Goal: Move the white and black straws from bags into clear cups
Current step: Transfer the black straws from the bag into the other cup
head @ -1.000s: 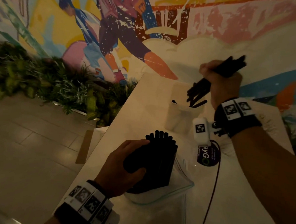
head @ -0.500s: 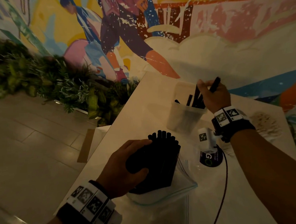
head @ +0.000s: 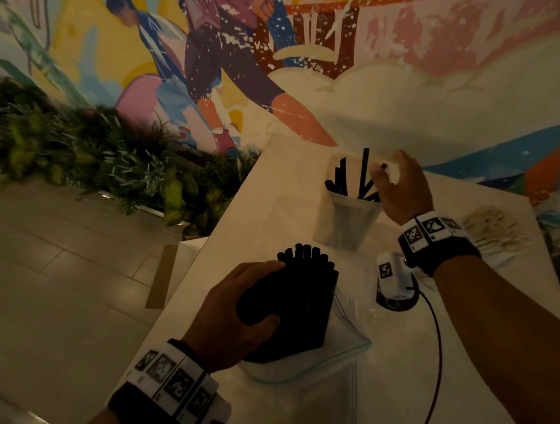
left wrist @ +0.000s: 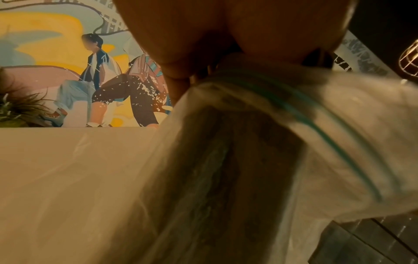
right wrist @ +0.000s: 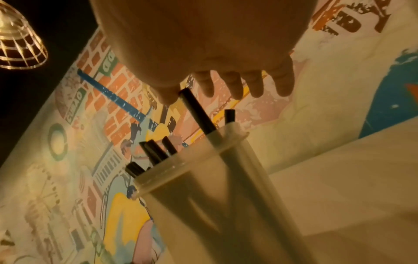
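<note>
My left hand grips a thick bundle of black straws that stands upright in a clear zip bag on the white table. The left wrist view shows the bag with the dark straws inside it. A clear cup stands further back with several black straws leaning in it. My right hand hovers at the cup's right rim with its fingers spread and holds nothing. In the right wrist view the spread fingers hang just above the straws in the cup.
A bag of white straws lies at the right of the table. A small black round device with a cable sits between my arms. The table's left edge drops to a tiled floor with plants. A mural wall is behind.
My right hand brought a fistful of black straws down into the cup and let go of them; its fingers are now spread. The left hand kept its hold on the bundle.
</note>
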Demonstrator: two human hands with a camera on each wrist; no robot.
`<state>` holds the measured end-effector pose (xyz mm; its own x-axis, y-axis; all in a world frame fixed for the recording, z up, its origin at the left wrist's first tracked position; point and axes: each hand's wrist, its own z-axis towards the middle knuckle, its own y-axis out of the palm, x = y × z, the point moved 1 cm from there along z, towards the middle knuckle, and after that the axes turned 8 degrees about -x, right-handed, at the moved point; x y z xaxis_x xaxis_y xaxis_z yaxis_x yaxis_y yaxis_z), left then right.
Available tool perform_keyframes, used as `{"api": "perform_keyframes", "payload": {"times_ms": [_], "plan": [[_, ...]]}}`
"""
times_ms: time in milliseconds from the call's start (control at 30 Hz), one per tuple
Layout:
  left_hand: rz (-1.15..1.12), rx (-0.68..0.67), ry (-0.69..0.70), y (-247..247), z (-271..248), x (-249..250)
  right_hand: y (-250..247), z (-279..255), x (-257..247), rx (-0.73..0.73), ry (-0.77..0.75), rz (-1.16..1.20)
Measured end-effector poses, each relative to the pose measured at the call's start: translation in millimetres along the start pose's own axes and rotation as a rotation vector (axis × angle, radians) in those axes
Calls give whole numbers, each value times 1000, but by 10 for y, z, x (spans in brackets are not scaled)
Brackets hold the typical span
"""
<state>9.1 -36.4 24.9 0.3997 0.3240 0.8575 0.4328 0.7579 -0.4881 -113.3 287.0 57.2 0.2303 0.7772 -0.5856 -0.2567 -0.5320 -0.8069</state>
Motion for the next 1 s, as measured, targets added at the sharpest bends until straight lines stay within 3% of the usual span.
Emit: {"api": "perform_keyframes", "payload": {"times_ms": [100, 167, 200, 300, 333, 400, 767, 1000], "plan": [[2, -2, 6, 0, 6, 6, -186, -285, -139, 159, -37, 180], [-4, 1, 20, 2, 13, 6, -292, -602, -273, 168, -84, 300], [-3, 2, 28, 4, 15, 2, -301, -782, -327, 70, -109, 379], [10, 0, 43, 10, 26, -15, -130, -1339, -430, -438, -151, 606], [13, -3, 45, 10, 31, -21, -51, -1476, -436, -547, -165, 592], [24, -14, 41, 8, 45, -31, 95, -1657, -446, -622, -169, 534], [28, -18, 46, 27, 62, -27, 387, -2070, -525, -286, -88, 557], [19, -6, 91, 29, 55, -52, 456, -2198, -456, -181, 28, 887]]}}
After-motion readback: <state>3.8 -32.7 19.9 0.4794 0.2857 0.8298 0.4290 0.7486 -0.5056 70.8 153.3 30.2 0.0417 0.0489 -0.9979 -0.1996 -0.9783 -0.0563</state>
